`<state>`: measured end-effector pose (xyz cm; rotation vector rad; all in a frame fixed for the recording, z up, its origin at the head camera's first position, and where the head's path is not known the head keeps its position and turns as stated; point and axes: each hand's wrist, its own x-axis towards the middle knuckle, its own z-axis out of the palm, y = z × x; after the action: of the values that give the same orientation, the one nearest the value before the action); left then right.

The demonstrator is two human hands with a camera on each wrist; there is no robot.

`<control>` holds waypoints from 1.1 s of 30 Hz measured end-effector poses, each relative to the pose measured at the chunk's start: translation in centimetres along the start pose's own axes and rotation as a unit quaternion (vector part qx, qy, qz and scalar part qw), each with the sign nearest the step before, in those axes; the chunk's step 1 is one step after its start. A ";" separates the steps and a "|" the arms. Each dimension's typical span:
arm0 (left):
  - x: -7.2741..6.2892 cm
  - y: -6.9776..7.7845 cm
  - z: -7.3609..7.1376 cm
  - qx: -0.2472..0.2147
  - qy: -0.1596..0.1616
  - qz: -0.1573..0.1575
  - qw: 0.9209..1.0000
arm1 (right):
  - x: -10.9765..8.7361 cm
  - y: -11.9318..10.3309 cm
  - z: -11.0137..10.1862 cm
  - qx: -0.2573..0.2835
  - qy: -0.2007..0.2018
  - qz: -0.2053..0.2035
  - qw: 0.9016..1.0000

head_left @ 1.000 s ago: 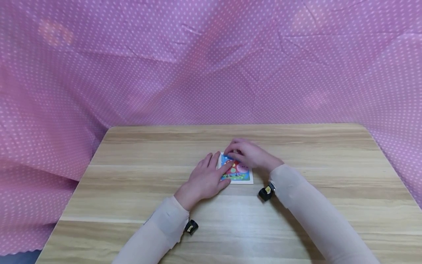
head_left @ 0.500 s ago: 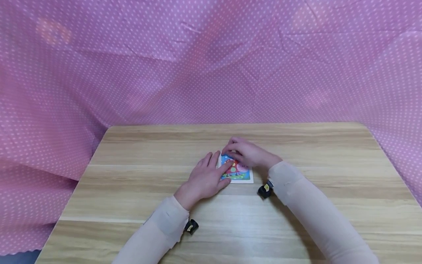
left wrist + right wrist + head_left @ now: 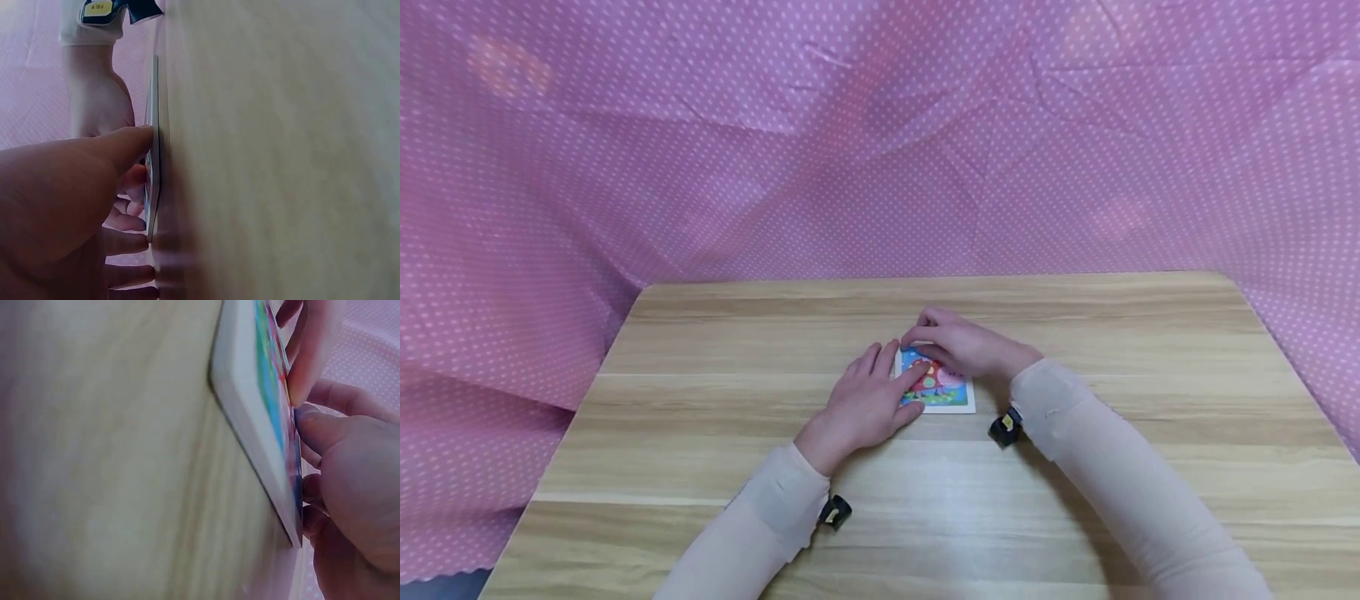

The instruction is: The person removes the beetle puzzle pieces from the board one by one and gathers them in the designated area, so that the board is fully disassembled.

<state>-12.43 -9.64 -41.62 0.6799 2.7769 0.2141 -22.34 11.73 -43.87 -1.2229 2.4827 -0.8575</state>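
A small square picture board (image 3: 947, 398) with a white border lies flat on the table; its print is blue, red, pink and green. My left hand (image 3: 867, 408) rests along its left side with straight, spread fingers, the index finger lying across the picture and the thumb at the near edge. At the board's far left corner is my right hand (image 3: 962, 343), its fingers bent and its tips together at the print. The right wrist view shows the right thumb (image 3: 322, 428) against the board's face. I cannot tell whether the right fingertips pinch anything.
The wood-grain table (image 3: 700, 333) extends around the board on all sides. Behind it hangs a pink dotted cloth (image 3: 880, 150). A black wrist camera (image 3: 1005, 427) sits under the right sleeve, another wrist camera (image 3: 835, 512) by the left.
The right hand has shifted slightly left along the board's far edge, toward the corner. The left hand and the board keep their places; the head view has tilted slightly.
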 end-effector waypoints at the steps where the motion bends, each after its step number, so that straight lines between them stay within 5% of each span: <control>1: 0.0 0.0 0.0 0.000 0.000 -0.001 1.000 | 0.0 0.0 0.0 -0.002 -0.001 0.000 1.000; 18: 0.1 0.6 -0.3 0.013 -0.026 -0.023 0.999 | 0.0 -0.4 -0.2 0.022 -0.025 0.067 0.997; 33: 0.1 0.7 -0.2 0.028 -0.031 -0.022 0.999 | -0.3 -0.6 -0.3 0.047 0.006 0.057 0.997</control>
<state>-12.30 -9.01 -41.27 0.6263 2.7440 0.1038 -21.93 11.79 -43.26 -1.0370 2.4645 -0.9430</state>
